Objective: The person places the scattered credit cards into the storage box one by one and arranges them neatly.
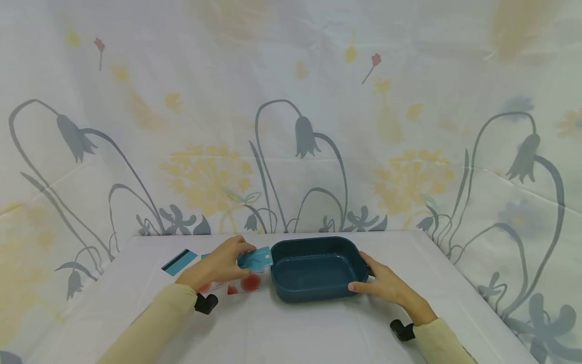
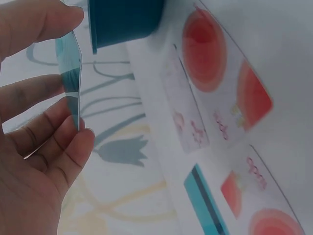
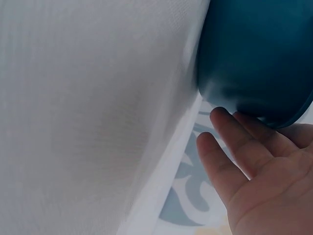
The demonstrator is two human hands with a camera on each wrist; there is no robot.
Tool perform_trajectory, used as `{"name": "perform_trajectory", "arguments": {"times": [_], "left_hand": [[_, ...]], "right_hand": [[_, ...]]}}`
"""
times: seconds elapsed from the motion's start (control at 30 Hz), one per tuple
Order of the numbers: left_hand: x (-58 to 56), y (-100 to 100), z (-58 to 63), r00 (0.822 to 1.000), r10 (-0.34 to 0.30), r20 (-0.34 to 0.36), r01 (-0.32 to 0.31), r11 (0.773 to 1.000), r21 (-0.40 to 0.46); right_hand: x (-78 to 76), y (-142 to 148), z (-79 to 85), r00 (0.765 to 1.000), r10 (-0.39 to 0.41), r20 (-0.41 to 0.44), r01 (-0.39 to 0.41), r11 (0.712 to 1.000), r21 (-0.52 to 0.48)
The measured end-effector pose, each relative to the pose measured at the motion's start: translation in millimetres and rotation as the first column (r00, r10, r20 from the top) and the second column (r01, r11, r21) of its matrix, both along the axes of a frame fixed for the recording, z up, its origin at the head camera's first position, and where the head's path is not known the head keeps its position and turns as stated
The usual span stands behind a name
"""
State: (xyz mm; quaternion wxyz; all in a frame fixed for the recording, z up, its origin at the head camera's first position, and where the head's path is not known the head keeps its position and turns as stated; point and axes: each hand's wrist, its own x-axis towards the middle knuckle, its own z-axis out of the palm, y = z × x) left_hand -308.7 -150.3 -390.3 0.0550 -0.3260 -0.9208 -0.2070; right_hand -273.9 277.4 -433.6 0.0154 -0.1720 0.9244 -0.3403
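Pinching a blue card (image 1: 257,258) between thumb and fingertips, the left hand (image 1: 223,263) on my feed holds it raised at the left end of a dark teal dish (image 1: 318,273). From the head view I make out a small chip on the card's face; the left wrist view gives it to me nearly edge-on, slightly bowed. Its far end overlaps the dish's rim from where I look, so I cannot tell whether the two touch.

Over on the other side, I have the right hand (image 1: 391,284) gripping the right end of the dish, thumb at the front corner and fingers toward the back. My right wrist view shows its outer fingers fairly straight and apart from each other. The dish sits upright on the white-covered desk (image 1: 291,333).

Left of the dish, partly behind the left hand, I see white cards with red circles (image 2: 204,54) lying on the desk. Farther left lies another blue card with a dark stripe (image 1: 179,262), flat. Behind everything I have a pale curtain (image 1: 291,177) printed with grey drooping flowers and yellow blooms.
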Motion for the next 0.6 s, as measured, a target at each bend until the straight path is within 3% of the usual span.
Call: {"name": "perform_trajectory", "arguments": {"times": [0.6], "left_hand": [[-19.7, 60.7, 14.8, 0.997, -0.069, 0.028, 0.070, 0.997, -0.034]], "right_hand": [[0.7, -2.2, 0.6, 1.000, 0.000, -0.008, 0.000, 1.000, 0.001]]}}
